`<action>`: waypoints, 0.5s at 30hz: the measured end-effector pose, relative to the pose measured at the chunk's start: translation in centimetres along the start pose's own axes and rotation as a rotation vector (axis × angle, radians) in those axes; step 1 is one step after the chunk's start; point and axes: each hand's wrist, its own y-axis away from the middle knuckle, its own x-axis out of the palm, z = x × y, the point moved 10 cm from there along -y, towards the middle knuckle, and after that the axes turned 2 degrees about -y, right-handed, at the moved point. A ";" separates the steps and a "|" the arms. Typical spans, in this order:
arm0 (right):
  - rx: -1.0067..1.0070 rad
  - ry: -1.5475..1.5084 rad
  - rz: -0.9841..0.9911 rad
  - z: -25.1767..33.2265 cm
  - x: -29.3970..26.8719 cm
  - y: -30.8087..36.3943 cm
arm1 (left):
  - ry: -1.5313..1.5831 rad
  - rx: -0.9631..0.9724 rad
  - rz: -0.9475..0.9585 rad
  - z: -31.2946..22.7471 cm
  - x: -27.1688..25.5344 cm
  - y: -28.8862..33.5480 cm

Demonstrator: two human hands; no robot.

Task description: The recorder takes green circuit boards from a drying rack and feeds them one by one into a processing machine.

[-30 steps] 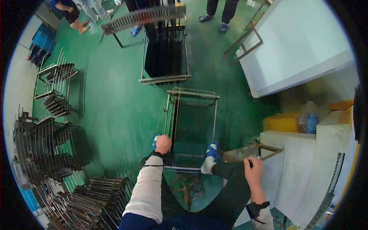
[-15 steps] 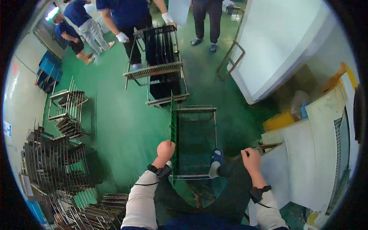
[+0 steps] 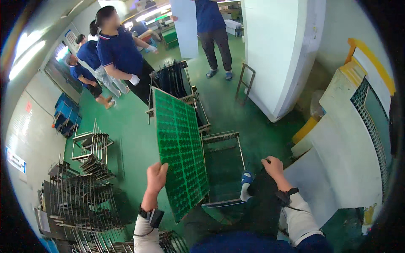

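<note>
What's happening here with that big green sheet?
The person's left hand holds a large green patterned panel by its edge, tilted up above a metal rack cart on the green floor. Their right hand rests on their dark trouser leg, holding nothing. Nearby, a co-worker in a white glove stands at another rack.
</note>
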 end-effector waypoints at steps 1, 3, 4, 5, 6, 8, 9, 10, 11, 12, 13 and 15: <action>0.041 -0.089 0.019 -0.5 0.2 -0.2 | -0.006 0.011 -0.006 -0.5 -1.3 0.6; 0.059 -0.214 0.064 -0.9 0.3 -0.8 | 0.193 -0.064 -0.045 0.3 -4.1 1.9; 0.079 -0.328 0.117 -0.9 0.8 -1.1 | 0.406 -0.082 -0.095 0.3 -4.8 2.7; 0.075 -0.338 0.114 -0.3 0.7 -1.4 | 0.400 -0.073 -0.098 -0.3 -5.4 3.3; 0.047 -0.517 0.145 0.7 0.9 -1.7 | 0.480 -0.088 -0.120 -0.7 -6.2 3.9; 0.018 -0.694 0.156 2.7 -0.6 -2.3 | 0.657 -0.144 -0.142 -3.4 -6.6 5.0; 0.051 -0.822 0.208 4.3 -1.5 -2.2 | 0.657 -0.134 -0.141 -5.2 -6.8 6.0; 0.084 -0.950 0.259 5.7 -2.3 -2.2 | 0.757 -0.184 -0.144 -6.2 -6.7 6.8; 0.081 -0.957 0.249 6.7 -3.6 -2.7 | 0.856 -0.234 -0.142 -6.5 -6.5 7.2; 0.081 -1.091 0.377 8.8 -3.8 -2.9 | 0.840 -0.181 -0.066 -6.3 -7.0 7.6; 0.090 -1.209 0.489 9.7 -4.2 -2.8 | 0.846 -0.168 -0.051 -7.1 -6.7 7.8; 0.040 -1.374 0.596 10.1 -5.9 -2.8 | 0.904 -0.110 -0.023 -9.2 -6.1 8.2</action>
